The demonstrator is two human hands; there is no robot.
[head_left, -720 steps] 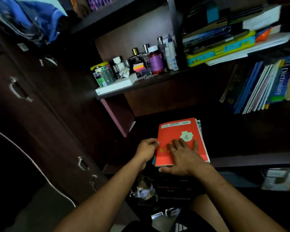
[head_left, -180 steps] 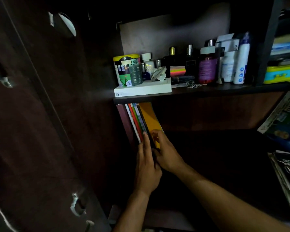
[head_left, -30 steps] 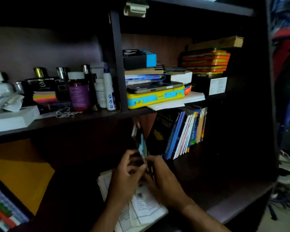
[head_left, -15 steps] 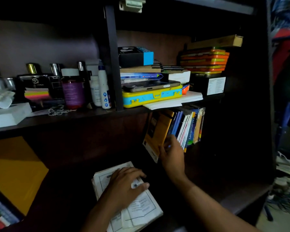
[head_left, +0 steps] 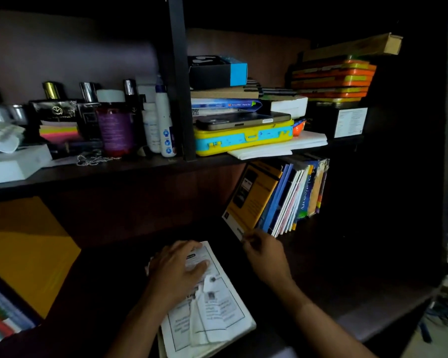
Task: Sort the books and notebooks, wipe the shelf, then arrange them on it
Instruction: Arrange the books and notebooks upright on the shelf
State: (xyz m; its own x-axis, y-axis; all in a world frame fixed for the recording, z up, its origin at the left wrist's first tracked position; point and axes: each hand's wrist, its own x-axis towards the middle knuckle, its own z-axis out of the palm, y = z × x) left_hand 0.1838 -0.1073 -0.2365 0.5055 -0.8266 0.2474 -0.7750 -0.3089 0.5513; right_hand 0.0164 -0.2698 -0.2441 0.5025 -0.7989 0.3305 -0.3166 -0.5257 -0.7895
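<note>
The yellow book (head_left: 254, 195) is seen leaning rightward against the upright row of books (head_left: 295, 197) on the shelf (head_left: 334, 254), its lower corner just above the loosely curled, empty-looking right hand (head_left: 265, 254), while the white booklets (head_left: 212, 306) lying flat are pressed by the left hand (head_left: 176, 270) with straight fingers.

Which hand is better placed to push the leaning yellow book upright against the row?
Right. The right hand is at the yellow book's lower corner, while the left hand rests flat on the white booklet.
</note>
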